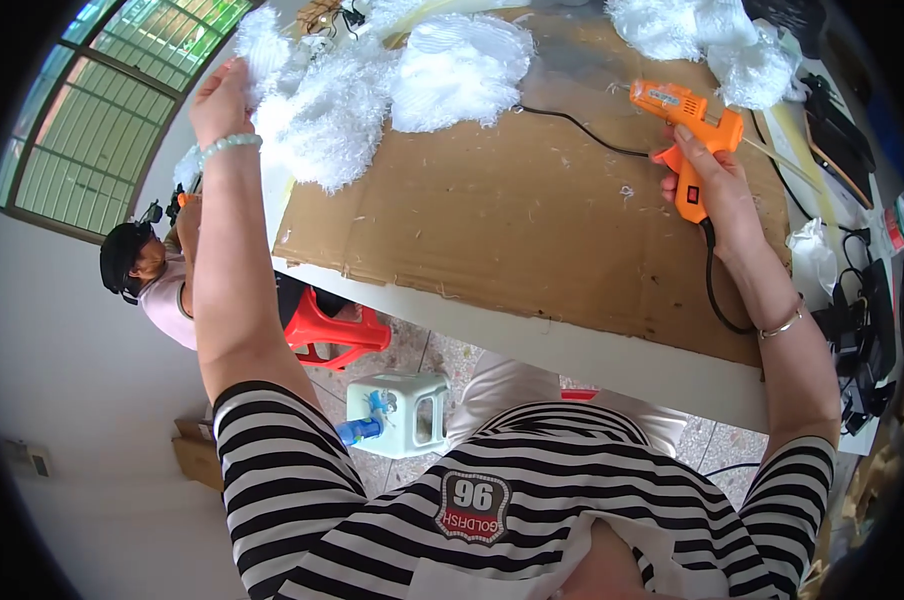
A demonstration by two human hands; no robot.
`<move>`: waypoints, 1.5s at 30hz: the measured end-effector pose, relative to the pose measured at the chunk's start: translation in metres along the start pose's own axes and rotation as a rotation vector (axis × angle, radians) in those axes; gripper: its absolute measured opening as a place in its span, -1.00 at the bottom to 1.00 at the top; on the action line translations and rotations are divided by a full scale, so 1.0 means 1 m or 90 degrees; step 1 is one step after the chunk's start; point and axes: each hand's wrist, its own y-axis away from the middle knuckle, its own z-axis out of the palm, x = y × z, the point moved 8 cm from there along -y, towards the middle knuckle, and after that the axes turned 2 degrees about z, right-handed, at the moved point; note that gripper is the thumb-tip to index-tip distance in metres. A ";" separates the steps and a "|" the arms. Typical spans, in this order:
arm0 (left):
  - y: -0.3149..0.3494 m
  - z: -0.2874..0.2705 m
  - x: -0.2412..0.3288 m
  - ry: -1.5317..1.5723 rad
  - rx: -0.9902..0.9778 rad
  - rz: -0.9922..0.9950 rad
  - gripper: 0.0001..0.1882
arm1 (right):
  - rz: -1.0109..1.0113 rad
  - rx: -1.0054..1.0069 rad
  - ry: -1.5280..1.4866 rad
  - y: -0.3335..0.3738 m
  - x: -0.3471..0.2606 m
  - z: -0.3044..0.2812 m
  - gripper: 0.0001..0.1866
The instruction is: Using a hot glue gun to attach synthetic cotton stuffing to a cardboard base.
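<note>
My right hand (722,188) is wrapped round the handle of an orange hot glue gun (670,100), its nozzle pointing left above the cardboard. A pale glue stick (772,152) sticks out of the gun's back. Out at the far left, my raised left hand (219,100) is closed on the edge of a white fluffy piece (263,52) with fine ridges; its fingertips are partly hidden. Beside that piece lie a heap of white shaggy material (332,110) and another white ridged piece (462,68).
A cardboard sheet (472,225) covers most of the white table (532,345). More white fluff (687,28) lies at the back right. Black cords and devices (860,330) crowd the right edge. Below stand a red stool (337,330) and a pale stool (427,425). Another person (167,285) sits at left.
</note>
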 end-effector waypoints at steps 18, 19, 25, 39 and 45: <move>-0.058 -0.108 -0.189 -0.480 -0.040 -0.237 -0.48 | -0.012 0.014 0.049 0.006 0.004 0.003 -0.57; -0.060 -0.113 -0.179 -0.484 -0.020 -0.187 -0.47 | -0.019 0.015 0.059 0.005 0.004 0.003 -0.56; -0.087 -0.173 -0.138 -0.596 0.078 -0.012 -0.49 | -0.018 -0.025 0.044 0.006 0.001 0.007 -0.57; 0.060 0.053 -0.036 -0.410 -0.275 0.244 -0.78 | -0.043 -0.201 -0.073 0.017 -0.007 0.024 -0.57; 0.130 0.137 -0.006 -0.365 -0.453 0.375 -0.83 | -0.018 -0.236 -0.129 0.024 -0.007 0.029 -0.55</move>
